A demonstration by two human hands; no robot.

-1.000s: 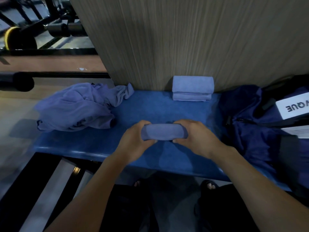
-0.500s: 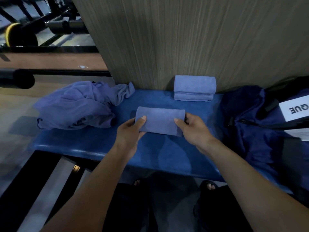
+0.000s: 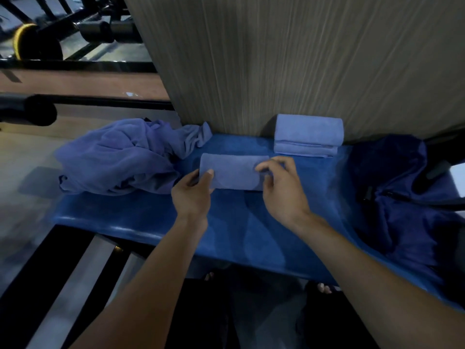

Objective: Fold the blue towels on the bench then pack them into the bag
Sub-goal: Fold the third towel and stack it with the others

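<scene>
My left hand (image 3: 192, 195) pinches the left end of the folded towel (image 3: 232, 171) on the bench (image 3: 151, 222); its long axis runs left to right. My right hand (image 3: 281, 190) pinches the other end and is nearer the bag (image 3: 402, 202), far right

Wood-grain wall (image 3: 302, 59) — gym weights (image 3: 27, 41) beyond

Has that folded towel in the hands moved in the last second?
Yes. The folded towel, held by the left hand and right hand, has gone away from the person, closer to the stacked towels at the wall.
</scene>
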